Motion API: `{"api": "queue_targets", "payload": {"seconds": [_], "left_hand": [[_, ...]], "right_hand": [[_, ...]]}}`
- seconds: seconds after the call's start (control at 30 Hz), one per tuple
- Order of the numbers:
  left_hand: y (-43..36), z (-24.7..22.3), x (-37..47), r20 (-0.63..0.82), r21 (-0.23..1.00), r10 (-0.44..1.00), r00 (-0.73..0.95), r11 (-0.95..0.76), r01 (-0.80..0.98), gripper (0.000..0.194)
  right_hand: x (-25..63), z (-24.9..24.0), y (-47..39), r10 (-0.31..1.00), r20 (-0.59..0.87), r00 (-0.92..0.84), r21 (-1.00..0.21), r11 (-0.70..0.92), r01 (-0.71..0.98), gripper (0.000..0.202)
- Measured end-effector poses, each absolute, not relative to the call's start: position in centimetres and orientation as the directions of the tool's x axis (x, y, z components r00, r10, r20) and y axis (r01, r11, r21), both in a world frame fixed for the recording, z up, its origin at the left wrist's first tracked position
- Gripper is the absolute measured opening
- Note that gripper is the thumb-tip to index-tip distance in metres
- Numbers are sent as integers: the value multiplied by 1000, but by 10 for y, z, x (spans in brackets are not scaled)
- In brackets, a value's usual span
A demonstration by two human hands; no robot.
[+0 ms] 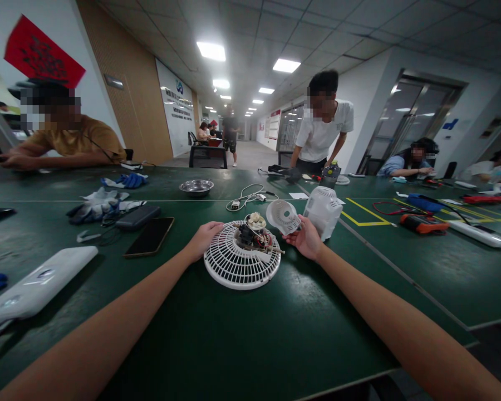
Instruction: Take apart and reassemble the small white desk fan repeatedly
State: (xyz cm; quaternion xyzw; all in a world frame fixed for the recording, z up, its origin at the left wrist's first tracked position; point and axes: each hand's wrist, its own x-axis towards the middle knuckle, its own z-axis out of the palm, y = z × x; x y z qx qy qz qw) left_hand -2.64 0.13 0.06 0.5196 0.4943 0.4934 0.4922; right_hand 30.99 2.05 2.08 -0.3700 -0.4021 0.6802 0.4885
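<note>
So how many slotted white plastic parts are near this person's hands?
3: the round white plastic grille at the left hand, the curved white plastic cover in the right hand, and the boxy white plastic housing just beyond it. Others may be hidden.

No words can be read here. A big red paper (44, 53) on the left has thick black brush marks, too swirly to make out. Farther back, a white wall panel (182, 136) has a round blue logo (179, 86) with rows of dark writing (179, 103) under it, too small and blurry to read. The red and white boards (272, 126) down the hall are too far away. A blue sign (450, 124) on the right wall is unclear too.
</note>
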Motion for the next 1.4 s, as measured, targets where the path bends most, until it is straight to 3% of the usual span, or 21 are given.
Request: {"api": "queue_targets", "payload": {"seconds": [0.27, 0.4, 0.5, 0.63, 0.9, 1.1, 1.27, 1.33, 1.4], "left_hand": [[3, -1, -25, 38, 999, 999, 21, -38, -11, 34], [6, -5, -26, 40, 999, 999, 18, -40, -21, 33], [8, -6, -27, 42, 999, 999, 6, -41, -25, 33], [7, -5, -28, 32, 1000, 999, 12, -32, -2, 36], [3, 0, -25, 22, 1000, 1000, 1, -22, 8, 35], [4, 0, -26, 53, 993, 998, 15, -55, 107, 39], [-8, 13, -23, 307, 834, 948, 77, -307, 459, 45], [-17, 21, -17, 411, 741, 886, 213, -461, 488, 49], [-25, 30, -9, 422, 689, 838, 347, -545, 478, 52]], "right_hand": [[301, 24, 11, 979, -91, -185, -924, -152, -351, 37], [279, 33, -13, 974, 206, -88, -936, 170, -309, 56], [266, 42, -34, 873, 446, -196, -895, 439, -81, 76], [261, 49, -49, 770, 542, -338, -754, 623, 210, 87], [259, 48, -48, 675, 587, -447, -549, 738, 392, 74], [262, 50, -47, 669, 581, -464, -533, 743, 404, 77], [265, 52, -45, 653, 586, -481, -534, 757, 377, 79], [265, 51, -43, 667, 571, -478, -561, 742, 367, 81], [266, 49, -41, 699, 545, -463, -615, 709, 345, 84]]}}
